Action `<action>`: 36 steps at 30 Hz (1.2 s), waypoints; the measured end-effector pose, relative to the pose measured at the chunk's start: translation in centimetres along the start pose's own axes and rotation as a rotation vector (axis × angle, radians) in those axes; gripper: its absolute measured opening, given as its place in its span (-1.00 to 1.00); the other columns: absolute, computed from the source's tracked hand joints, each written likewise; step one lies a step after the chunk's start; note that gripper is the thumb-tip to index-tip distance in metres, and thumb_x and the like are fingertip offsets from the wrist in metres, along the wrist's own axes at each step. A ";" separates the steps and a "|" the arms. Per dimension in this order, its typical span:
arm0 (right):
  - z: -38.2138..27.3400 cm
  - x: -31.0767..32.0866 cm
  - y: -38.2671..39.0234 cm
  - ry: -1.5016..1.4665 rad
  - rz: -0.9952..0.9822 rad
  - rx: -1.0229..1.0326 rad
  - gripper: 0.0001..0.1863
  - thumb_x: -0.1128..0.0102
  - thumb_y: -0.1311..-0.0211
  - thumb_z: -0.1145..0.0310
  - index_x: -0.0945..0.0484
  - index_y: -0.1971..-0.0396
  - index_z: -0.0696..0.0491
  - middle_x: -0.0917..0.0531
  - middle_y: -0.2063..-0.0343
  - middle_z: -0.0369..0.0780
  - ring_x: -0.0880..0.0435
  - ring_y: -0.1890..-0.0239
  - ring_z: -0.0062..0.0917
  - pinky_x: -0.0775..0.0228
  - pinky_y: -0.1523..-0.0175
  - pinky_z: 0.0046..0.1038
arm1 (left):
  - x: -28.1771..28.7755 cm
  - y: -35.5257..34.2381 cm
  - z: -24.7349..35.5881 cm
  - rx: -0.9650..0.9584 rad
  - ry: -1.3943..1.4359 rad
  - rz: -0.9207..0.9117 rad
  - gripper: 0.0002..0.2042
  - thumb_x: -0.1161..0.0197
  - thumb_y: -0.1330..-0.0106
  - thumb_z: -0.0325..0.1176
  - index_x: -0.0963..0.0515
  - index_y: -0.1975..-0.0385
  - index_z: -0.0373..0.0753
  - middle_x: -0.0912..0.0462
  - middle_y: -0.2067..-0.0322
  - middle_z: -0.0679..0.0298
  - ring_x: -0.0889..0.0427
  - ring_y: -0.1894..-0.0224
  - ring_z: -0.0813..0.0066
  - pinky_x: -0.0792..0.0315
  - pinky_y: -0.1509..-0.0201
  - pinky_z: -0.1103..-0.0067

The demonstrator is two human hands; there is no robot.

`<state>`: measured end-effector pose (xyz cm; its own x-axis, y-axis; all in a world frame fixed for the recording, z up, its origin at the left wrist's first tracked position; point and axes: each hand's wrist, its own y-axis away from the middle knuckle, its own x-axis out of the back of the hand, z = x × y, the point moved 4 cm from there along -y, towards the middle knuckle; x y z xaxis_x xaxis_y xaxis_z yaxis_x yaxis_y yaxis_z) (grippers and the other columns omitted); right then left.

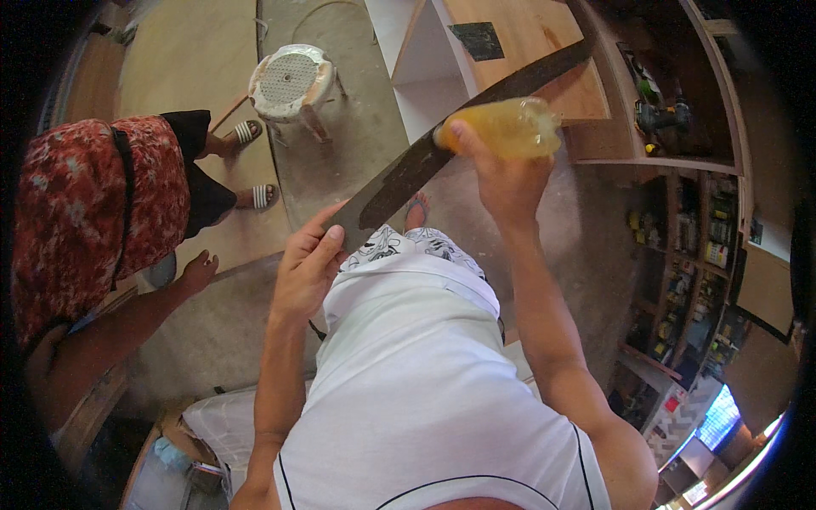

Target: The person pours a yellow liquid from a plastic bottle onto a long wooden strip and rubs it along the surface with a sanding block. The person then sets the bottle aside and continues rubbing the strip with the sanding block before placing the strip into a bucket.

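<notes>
A long, thin dark strip [404, 180] slants up from lower left to upper right in front of my body. My left hand [310, 259] pinches its lower end, thumb on top and fingers underneath. My right hand [508, 183] is wrapped around a clear plastic bottle [520, 127] holding a yellowish, glue-like liquid. The bottle lies nearly level, with its narrow end pointing left at the strip's face; I cannot tell whether it touches. A darker, wet-looking patch covers part of the strip near my left hand. Its far end reaches over the wooden cabinet panel [544, 30].
A paint-spattered round stool [293, 81] stands ahead on the floor. To my left is another person in red patterned clothing [85, 204], one arm hanging down. A cordless drill [667, 116] sits in the open cabinet at right, above shelves [684, 280] of small goods.
</notes>
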<state>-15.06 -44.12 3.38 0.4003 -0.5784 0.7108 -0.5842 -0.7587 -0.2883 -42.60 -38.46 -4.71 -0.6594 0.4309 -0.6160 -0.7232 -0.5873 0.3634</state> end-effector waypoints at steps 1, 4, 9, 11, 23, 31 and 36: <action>-0.5 -0.2 0.6 -0.115 0.038 0.009 -0.72 -0.67 -0.17 0.28 -0.76 0.27 0.13 -0.84 0.33 -0.22 -0.83 0.30 -0.46 -0.67 0.14 -0.39 | 0.5 -0.1 -0.4 0.009 0.009 -0.001 -0.56 -0.06 -0.70 -0.40 -0.37 -0.46 -0.46 -0.66 -0.21 0.12 -0.67 -0.18 0.45 -0.53 -0.31 0.50; -1.3 -0.2 1.7 -0.153 0.038 0.191 -0.71 -0.67 -0.18 0.34 -0.76 0.21 0.16 -0.84 0.27 -0.21 -0.83 0.26 -0.52 -0.68 0.10 -0.41 | 0.3 -0.1 -0.1 -0.008 0.025 0.010 -0.57 -0.05 -0.70 -0.40 -0.37 -0.46 -0.46 -0.64 -0.24 0.10 -0.65 -0.23 0.43 -0.52 -0.37 0.47; -0.9 -0.8 1.3 -0.255 0.015 0.011 -0.73 -0.65 -0.22 0.29 -0.77 0.26 0.15 -0.84 0.31 -0.23 -0.83 0.23 -0.53 -0.67 0.11 -0.43 | 0.3 -0.4 0.2 -0.005 -0.001 -0.020 -0.56 -0.06 -0.70 -0.38 -0.36 -0.46 -0.46 -0.62 -0.28 0.05 -0.64 -0.27 0.37 -0.50 -0.42 0.42; -1.2 -0.8 1.2 -0.239 0.071 0.066 -0.74 -0.62 -0.24 0.23 -0.79 0.32 0.12 -0.84 0.38 -0.22 -0.84 0.30 -0.46 -0.67 0.15 -0.37 | 0.3 -0.6 0.4 -0.042 0.011 -0.034 -0.55 -0.06 -0.70 -0.37 -0.36 -0.47 -0.47 -0.61 -0.29 0.04 -0.64 -0.28 0.36 -0.50 -0.42 0.42; -0.8 -1.8 0.0 -0.203 0.177 0.059 -0.66 -0.65 -0.15 0.10 -0.76 0.40 0.06 -0.80 0.43 -0.19 -0.82 0.39 -0.23 -0.64 0.20 -0.22 | 1.2 -0.4 -0.3 -0.017 0.013 -0.020 -0.55 -0.05 -0.70 -0.38 -0.35 -0.47 -0.46 -0.61 -0.28 0.03 -0.64 -0.27 0.35 -0.50 -0.42 0.42; -2.6 -2.3 1.7 -0.141 0.045 0.110 -0.72 -0.66 -0.20 0.25 -0.79 0.28 0.14 -0.85 0.31 -0.21 -0.84 0.27 -0.43 -0.67 0.08 -0.38 | 1.2 -0.7 0.0 -0.014 0.048 -0.015 -0.55 -0.05 -0.70 -0.39 -0.34 -0.47 -0.47 -0.60 -0.30 0.01 -0.63 -0.30 0.33 -0.50 -0.43 0.38; -3.3 -2.5 1.8 -0.072 0.026 0.207 -0.74 -0.66 -0.21 0.28 -0.79 0.27 0.14 -0.84 0.36 -0.23 -0.83 0.31 -0.49 -0.65 0.13 -0.40 | 0.6 -0.6 0.5 -0.031 0.037 -0.014 -0.55 -0.08 -0.70 -0.38 -0.35 -0.47 -0.46 -0.61 -0.29 0.05 -0.65 -0.26 0.38 -0.51 -0.40 0.44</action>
<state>-19.46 -43.06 3.23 0.4411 -0.6127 0.6558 -0.4401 -0.7845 -0.4370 -42.66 -37.54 -4.92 -0.6409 0.4136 -0.6466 -0.7250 -0.6028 0.3331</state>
